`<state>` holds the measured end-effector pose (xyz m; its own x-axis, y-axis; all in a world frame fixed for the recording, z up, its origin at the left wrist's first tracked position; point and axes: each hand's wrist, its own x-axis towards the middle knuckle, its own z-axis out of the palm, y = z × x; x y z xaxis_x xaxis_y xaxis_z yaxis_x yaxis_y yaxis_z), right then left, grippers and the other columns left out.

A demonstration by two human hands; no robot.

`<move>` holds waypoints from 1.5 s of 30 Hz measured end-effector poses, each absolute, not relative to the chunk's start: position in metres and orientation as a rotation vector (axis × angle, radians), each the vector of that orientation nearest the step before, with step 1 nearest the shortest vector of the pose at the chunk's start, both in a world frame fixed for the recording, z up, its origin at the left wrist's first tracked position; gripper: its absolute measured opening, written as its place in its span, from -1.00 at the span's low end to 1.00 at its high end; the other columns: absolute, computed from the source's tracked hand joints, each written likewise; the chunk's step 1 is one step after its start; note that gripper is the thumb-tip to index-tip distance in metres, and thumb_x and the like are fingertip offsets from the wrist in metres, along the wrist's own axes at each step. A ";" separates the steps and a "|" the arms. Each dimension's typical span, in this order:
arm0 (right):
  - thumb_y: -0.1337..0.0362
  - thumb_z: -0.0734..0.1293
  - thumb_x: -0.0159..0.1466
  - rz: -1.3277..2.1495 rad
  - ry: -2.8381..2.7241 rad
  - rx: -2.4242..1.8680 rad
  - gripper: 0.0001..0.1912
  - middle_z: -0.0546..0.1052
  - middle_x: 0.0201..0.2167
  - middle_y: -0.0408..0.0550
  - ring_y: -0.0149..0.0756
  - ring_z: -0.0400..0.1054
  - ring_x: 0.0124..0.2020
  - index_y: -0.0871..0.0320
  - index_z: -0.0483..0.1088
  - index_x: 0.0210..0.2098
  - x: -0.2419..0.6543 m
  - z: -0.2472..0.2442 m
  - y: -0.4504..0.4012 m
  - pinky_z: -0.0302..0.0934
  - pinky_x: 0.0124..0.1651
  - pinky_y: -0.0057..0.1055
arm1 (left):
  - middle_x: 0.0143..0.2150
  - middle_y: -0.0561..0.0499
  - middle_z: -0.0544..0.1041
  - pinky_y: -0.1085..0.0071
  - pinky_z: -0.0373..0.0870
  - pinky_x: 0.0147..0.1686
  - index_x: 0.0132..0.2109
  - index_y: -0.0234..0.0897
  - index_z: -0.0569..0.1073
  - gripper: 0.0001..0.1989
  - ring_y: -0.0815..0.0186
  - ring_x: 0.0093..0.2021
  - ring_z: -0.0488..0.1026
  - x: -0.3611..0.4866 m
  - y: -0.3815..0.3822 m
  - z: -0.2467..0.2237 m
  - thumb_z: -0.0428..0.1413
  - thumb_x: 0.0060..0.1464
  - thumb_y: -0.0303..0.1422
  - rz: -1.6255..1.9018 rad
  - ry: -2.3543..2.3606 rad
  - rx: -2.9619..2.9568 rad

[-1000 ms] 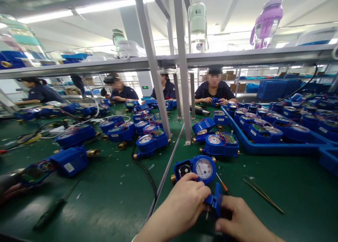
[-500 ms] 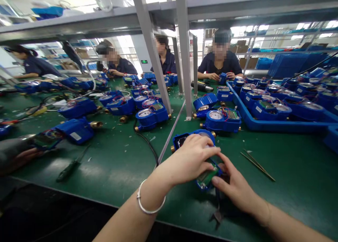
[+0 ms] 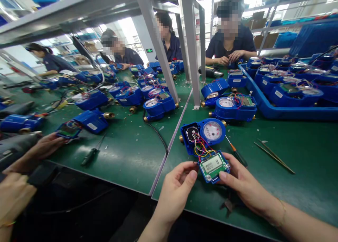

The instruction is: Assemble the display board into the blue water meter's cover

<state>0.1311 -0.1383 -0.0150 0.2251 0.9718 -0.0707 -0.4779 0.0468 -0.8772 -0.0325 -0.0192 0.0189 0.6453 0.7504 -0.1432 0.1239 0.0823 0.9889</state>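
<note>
In the head view, a blue water meter [image 3: 213, 131] lies with its cover off and its round dial facing up. Coloured wires [image 3: 202, 146] run from its housing to a display module [image 3: 211, 166], a green circuit board with a lit LCD in a blue case. My right hand [image 3: 241, 180] grips this module at its right edge, thumb on the front corner. At its left edge, my left hand [image 3: 178, 187] is closed, fingers curled against the case. Close to my right fingers lies a screwdriver [image 3: 237, 152]; brass tweezers [image 3: 274, 156] rest farther right.
A blue tray [image 3: 293, 113] full of meters stands at the right. More meters [image 3: 235, 106] lie beyond mine, beside metal posts [image 3: 194, 51]. At left, a co-worker's hand [image 3: 50, 143] holds another display module near a second screwdriver [image 3: 91, 155]. Other people sit across the bench.
My left hand has drawn back from over the meter to the module's left edge, uncovering the dial, wires and LCD. The view has shifted. A neighbour's second hand has appeared at lower left.
</note>
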 end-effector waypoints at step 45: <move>0.24 0.28 0.33 1.153 -0.811 -1.047 -0.50 0.24 0.17 0.08 -0.26 0.16 0.17 0.10 -0.02 0.16 0.131 -0.011 -0.138 0.12 0.18 -0.29 | 0.08 -0.24 0.42 0.12 0.32 0.06 0.07 -0.34 0.33 -0.56 0.10 0.08 0.36 -0.019 -0.040 0.000 -0.10 0.23 -0.10 0.390 0.497 1.104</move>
<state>0.1308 -0.1378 -0.0110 0.2367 0.9715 -0.0100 -0.3194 0.0681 -0.9452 -0.0193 -0.0398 0.0001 0.8263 0.5318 -0.1857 -0.0538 0.4026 0.9138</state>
